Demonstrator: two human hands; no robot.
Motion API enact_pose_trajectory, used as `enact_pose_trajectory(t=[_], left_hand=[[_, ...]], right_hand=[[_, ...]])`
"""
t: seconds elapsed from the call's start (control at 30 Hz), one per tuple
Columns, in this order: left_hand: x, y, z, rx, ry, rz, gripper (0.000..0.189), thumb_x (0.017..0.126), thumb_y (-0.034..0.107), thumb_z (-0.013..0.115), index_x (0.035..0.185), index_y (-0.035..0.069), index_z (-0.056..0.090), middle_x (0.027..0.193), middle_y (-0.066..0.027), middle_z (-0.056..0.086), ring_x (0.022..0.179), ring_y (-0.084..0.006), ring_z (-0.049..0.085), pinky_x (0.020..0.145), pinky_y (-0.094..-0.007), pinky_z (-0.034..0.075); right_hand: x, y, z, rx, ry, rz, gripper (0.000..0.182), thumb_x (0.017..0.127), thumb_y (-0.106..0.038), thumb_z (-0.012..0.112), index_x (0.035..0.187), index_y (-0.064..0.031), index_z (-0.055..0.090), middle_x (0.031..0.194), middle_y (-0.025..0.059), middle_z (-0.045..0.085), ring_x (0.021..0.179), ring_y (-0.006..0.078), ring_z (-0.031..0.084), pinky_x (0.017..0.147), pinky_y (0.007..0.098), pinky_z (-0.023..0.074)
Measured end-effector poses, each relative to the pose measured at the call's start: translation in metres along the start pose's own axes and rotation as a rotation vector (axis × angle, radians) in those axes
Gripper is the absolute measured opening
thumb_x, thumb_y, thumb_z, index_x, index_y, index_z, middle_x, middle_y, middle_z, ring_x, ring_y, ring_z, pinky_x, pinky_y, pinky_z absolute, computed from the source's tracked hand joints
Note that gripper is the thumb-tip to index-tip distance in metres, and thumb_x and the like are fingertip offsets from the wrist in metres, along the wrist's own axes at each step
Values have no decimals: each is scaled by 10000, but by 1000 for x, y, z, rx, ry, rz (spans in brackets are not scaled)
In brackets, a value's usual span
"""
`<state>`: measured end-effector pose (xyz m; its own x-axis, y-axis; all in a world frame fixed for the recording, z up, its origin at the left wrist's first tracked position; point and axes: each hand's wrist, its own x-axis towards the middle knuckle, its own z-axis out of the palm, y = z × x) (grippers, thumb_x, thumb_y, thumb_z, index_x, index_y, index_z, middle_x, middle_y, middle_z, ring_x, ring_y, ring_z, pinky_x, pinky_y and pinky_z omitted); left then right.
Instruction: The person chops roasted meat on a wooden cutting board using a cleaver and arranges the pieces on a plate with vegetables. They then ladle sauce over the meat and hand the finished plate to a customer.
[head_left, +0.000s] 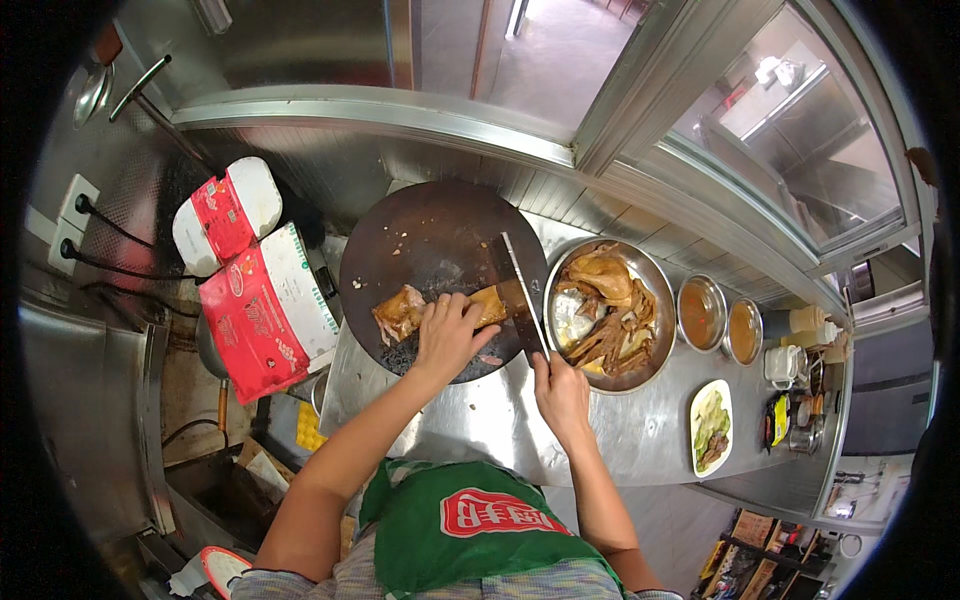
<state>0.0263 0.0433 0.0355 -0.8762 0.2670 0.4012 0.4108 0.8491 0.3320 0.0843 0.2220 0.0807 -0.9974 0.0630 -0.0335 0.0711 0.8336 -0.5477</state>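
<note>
A piece of cooked poultry (400, 313) with browned skin lies on the round dark chopping board (442, 217). My left hand (448, 330) rests on the meat with spread fingers, pressing or holding it; a strip of golden skin (489, 305) shows past its fingertips. My right hand (561, 390) grips the handle of a cleaver (521, 296), whose blade stands on edge near the board's right side, close to the meat. What lies under my left palm is hidden. Small scraps (356, 284) are scattered over the board.
A steel bowl of cooked poultry pieces (606, 274) stands right of the board, beside two bowls of brown sauce (702, 313) (743, 331). A white dish (711, 429) holds green vegetables and meat. Red-and-white cartons (255, 322) stand at left. Bottles (806, 319) line the counter's right end.
</note>
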Motion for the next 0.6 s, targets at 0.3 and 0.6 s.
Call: enact_pose_trajectory(t=[0.3, 0.6], left_hand=[[-3, -13, 20, -330, 116, 3, 197, 746, 65, 697, 928, 18, 638, 931, -86, 609, 867, -276, 569, 757, -364, 474], [-6, -18, 23, -370, 108, -26, 210, 735, 63, 703, 933, 24, 646, 930, -75, 610, 873, -266, 568, 754, -351, 477]], right_hand=[[18, -23, 7, -58, -17, -97, 278, 931, -190, 495, 759, 22, 546, 632, 249, 593, 552, 406, 592, 531, 485, 457], [47, -38, 18, -57, -1, -122, 299, 938, -197, 461, 789, 31, 585, 667, 264, 606, 619, 430, 609, 598, 488, 492]])
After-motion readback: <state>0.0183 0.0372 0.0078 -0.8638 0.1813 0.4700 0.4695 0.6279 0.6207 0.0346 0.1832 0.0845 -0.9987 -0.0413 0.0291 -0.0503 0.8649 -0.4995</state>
